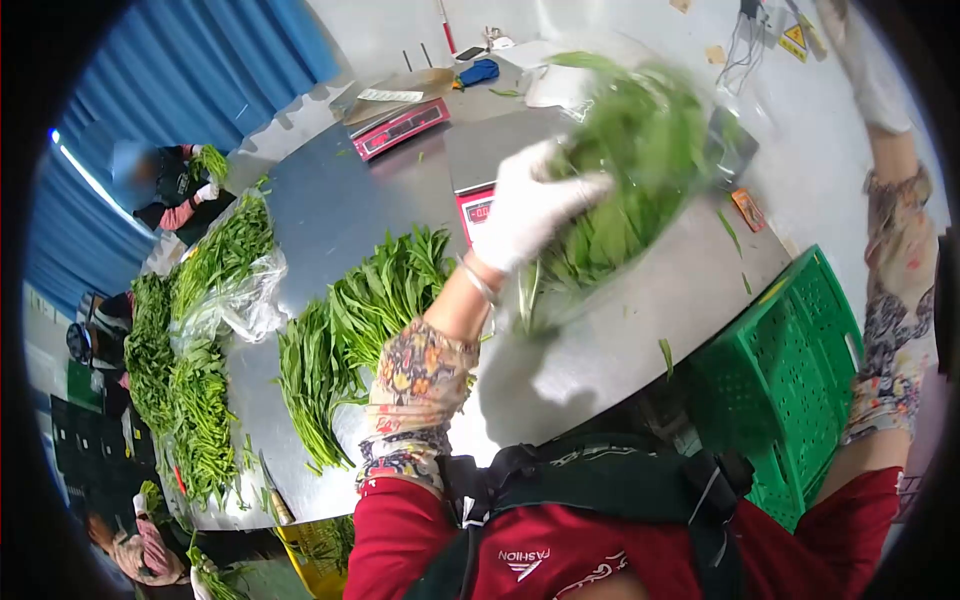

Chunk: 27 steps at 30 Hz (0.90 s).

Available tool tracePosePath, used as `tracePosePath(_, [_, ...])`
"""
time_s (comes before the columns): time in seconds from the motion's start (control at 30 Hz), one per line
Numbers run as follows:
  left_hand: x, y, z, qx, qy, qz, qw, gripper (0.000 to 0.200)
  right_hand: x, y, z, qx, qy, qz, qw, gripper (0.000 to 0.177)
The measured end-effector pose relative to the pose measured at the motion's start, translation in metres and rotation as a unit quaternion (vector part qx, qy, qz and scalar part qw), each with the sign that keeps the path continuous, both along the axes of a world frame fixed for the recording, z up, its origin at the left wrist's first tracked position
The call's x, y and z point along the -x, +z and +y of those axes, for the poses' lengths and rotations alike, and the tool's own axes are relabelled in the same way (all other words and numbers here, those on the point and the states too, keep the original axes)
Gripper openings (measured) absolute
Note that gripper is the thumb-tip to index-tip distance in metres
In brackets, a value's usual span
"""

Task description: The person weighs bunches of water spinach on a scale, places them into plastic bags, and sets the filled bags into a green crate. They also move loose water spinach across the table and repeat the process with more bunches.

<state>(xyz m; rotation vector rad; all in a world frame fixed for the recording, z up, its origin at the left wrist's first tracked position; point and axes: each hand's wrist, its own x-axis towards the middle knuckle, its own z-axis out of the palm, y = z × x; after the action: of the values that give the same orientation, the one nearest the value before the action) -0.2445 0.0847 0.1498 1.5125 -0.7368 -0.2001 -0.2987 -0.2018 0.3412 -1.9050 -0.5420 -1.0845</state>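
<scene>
White-gloved left hand [525, 215]: grasping leafy green bunch [630, 150], seemingly bagged in clear plastic.
White-gloved right hand [872, 75]: cannot tell.
Grey metal table [320, 195]: long-leaved green bundles [395, 280], unbagged.

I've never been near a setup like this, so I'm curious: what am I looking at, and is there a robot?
No robot: these are a person's two hands in white gloves. The single picture comes from a camera on their head, looking forward and down, so the red shirt is the wearer's own. The left hand holds a bunch of leafy greens, blurred, seemingly in clear plastic. The right hand is off to the side; I can't tell whether it holds anything. On the metal table are heaps of greens and red scales. Beside it is a green crate.
</scene>
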Motion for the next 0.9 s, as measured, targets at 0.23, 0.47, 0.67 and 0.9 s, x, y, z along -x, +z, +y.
tracePosePath(0.23, [0.109,-0.198,-0.001,-0.269,-0.260,-0.456,0.807,0.041,-0.106,-0.199,0.055,-0.074,-0.023,0.197,0.977,0.024])
tracePosePath(0.47, [0.174,-0.251,0.029,-0.217,-0.316,-0.355,0.853,0.058,-0.159,-0.349,0.085,0.075,0.057,0.424,0.901,0.032])
tracePosePath(0.67, [0.205,-0.264,0.057,-0.264,-0.116,0.005,0.958,0.034,-0.071,-0.380,0.090,0.053,-0.049,0.470,0.880,0.036])
tracePosePath(0.9, [0.197,-0.272,0.034,-0.152,-0.144,0.459,0.863,0.023,-0.005,-0.336,0.171,-0.071,0.203,0.558,0.802,0.042])
